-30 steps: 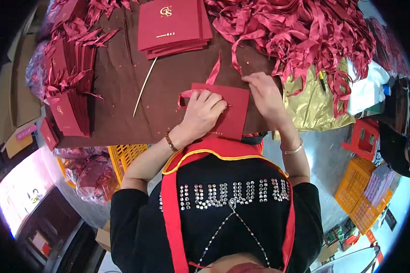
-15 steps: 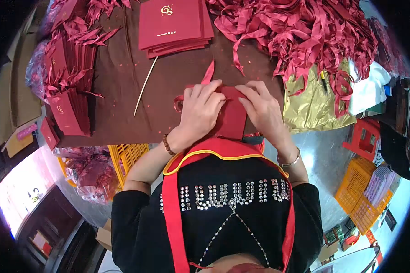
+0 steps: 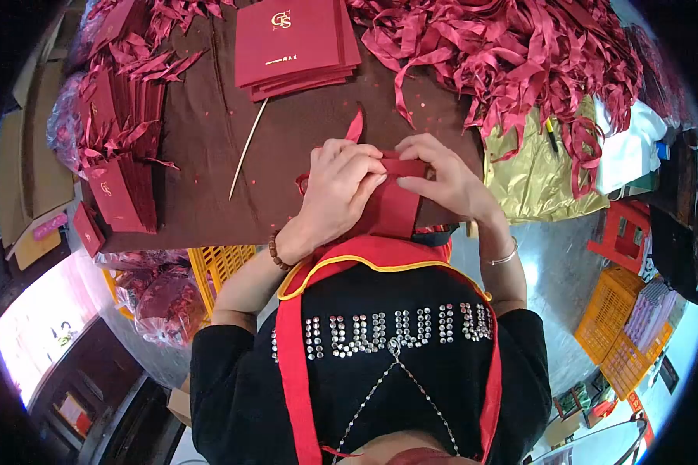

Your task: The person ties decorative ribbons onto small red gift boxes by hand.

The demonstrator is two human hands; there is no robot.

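Observation:
A small dark-red paper bag [image 3: 393, 212] lies at the table's near edge, against my apron, with a folded strip along its top. My left hand [image 3: 340, 184] is closed on the bag's upper left part, fingers bent over the strip. From the right, my right hand [image 3: 451, 180] grips the top corner, fingertips above the strip and thumb below it. A red ribbon [image 3: 355, 126] sticks out beyond my left knuckles, and a loop of it shows left of that hand. My palms hide part of the bag.
Flat red bags with gold print [image 3: 291, 46] are stacked ahead, a thin stick [image 3: 247, 149] beside them. Finished-looking bags with ribbons [image 3: 122, 190] stand at left. A big ribbon heap [image 3: 512, 62] and gold plastic sheet [image 3: 529, 178] lie right. Yellow crates [image 3: 616, 329] are on the floor.
My right thumb has moved down from the bag's top edge, spreading away from the fingers, and the right wrist has shifted slightly right. My left fingers have curled a little further over the strip.

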